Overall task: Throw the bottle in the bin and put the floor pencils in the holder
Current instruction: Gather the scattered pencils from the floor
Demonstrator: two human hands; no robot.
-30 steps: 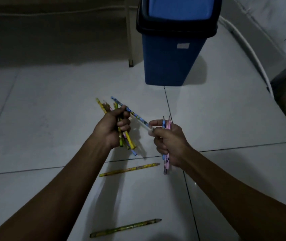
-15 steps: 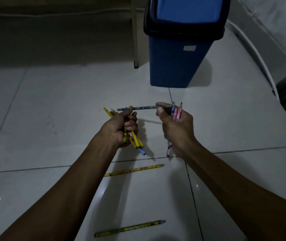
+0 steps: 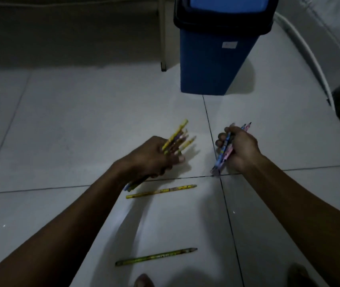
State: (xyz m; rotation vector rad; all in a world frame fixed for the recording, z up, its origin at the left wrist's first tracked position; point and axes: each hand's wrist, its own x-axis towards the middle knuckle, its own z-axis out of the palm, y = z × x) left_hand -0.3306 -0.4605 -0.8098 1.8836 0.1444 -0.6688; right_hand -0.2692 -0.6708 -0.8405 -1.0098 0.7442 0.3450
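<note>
In the head view, the only one there is, two loose pencils lie on the pale tiled floor [image 3: 61, 125] below both hands. The nearer to the hands is a slim yellow patterned pencil [image 3: 161, 191], lying almost crosswise to the forearms, its long axis running left to right with the dark tip toward the right and slightly farther away; it sits just on the near side of the grout line, close under the left wrist. A second, greenish-yellow pencil [image 3: 155, 256] lies well apart from it, closer to the body, on much the same axis. The left hand [image 3: 152, 158] is knuckles up and closed around a mixed bundle of mostly yellow pencils [image 3: 176, 137], whose ends fan out beyond the fingers and poke out again below the wrist. The right hand [image 3: 239, 148] is curled around a smaller bunch of blue and pink pencils [image 3: 224, 153], tips pointing away and butt ends slanting down toward the tile joint. By my judgement the left hand is nearer the yellow pencil, but either would have to take it with fingers already full. The dark blue plastic bin with a black rim [image 3: 214, 59] stands farther off; no bottle and no holder can be seen.
</note>
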